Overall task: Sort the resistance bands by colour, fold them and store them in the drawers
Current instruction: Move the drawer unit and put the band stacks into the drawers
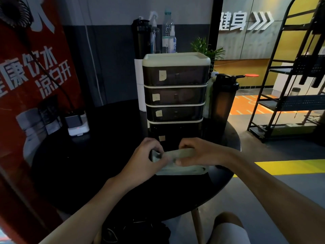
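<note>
The left grip point(144, 157) and right grip point(198, 152) both pinch one pale green resistance band point(181, 170), fingers curled over its upper fold, thumbs underneath. Both forearms reach forward from the lower edge, and the two grips nearly touch. The band's lower folds rest on the black round desk point(79, 173), just in front of the drawer unit point(175, 95). The unit has four stacked drawers, each with one paper label; their dark fronts hide any contents. One black shaker bottle point(222, 103) stands beside it.
</note>
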